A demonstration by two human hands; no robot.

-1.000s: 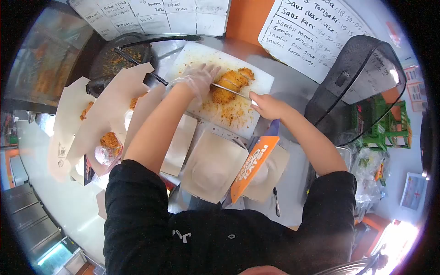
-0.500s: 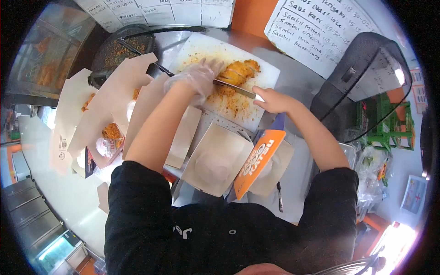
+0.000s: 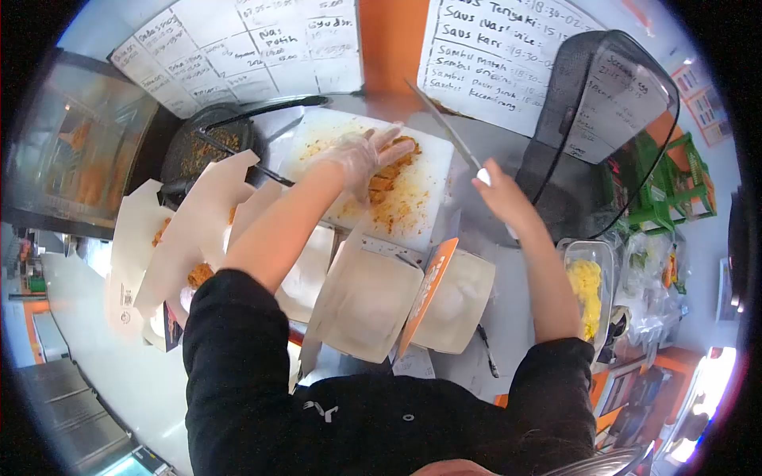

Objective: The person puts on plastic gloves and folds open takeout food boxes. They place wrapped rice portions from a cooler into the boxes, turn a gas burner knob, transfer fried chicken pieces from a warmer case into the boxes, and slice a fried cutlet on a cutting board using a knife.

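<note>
My left hand [image 3: 363, 155], in a clear plastic glove, rests against a sliced, golden breaded cutlet [image 3: 384, 187]. Its fingers are stretched out and spread over the upper part of the cutlet, hiding some of it. Beneath lies a white cutting board [image 3: 435, 178] strewn with crumbs. My right hand [image 3: 502, 190], bare, is closed around the white handle of a long knife [image 3: 451, 127]. The blade points up and away, off the board's right side, apart from the cutlet.
Open takeaway boxes [image 3: 371, 297] stand in front of me, one beside an orange sleeve [image 3: 429, 293]. More open boxes [image 3: 198, 230] with fried pieces are at left. A dark crumb-filled pan [image 3: 205, 151] sits behind them. At right are a yellow-filled container [image 3: 586, 293] and a pen [image 3: 487, 351].
My right hand has lifted the knife off the cutlet and swung it right, blade upward. My left hand has shifted onto the cutlet's upper part. The camera view has tilted.
</note>
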